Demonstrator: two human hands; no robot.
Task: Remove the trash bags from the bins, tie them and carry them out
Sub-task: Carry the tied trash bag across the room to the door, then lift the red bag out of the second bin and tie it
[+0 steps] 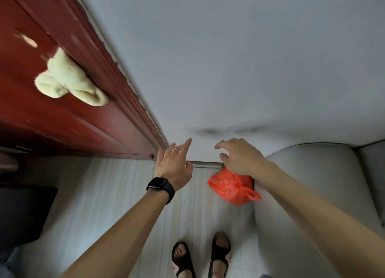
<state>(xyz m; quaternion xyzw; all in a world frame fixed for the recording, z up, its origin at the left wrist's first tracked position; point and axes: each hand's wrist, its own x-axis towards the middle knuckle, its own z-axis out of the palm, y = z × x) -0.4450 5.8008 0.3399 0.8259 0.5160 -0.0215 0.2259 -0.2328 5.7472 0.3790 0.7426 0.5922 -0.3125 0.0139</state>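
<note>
A tied orange trash bag (231,187) lies on the pale floor at the foot of the white wall, against the grey sofa. Its knot and one handle loop point toward me. My right hand (239,156) hovers just above the bag with fingers loosely curled and holds nothing; whether it touches the bag I cannot tell. My left hand (174,163), with a ring and a black watch on the wrist, reaches forward to the left of the bag, fingers spread and straight, holding nothing.
A dark red door (68,102) stands on the left with a pale yellow towel (66,81) wrapped on its handle. The grey sofa (312,194) fills the right side. A black object (23,213) sits low at left. My sandalled feet (200,257) stand on the floor.
</note>
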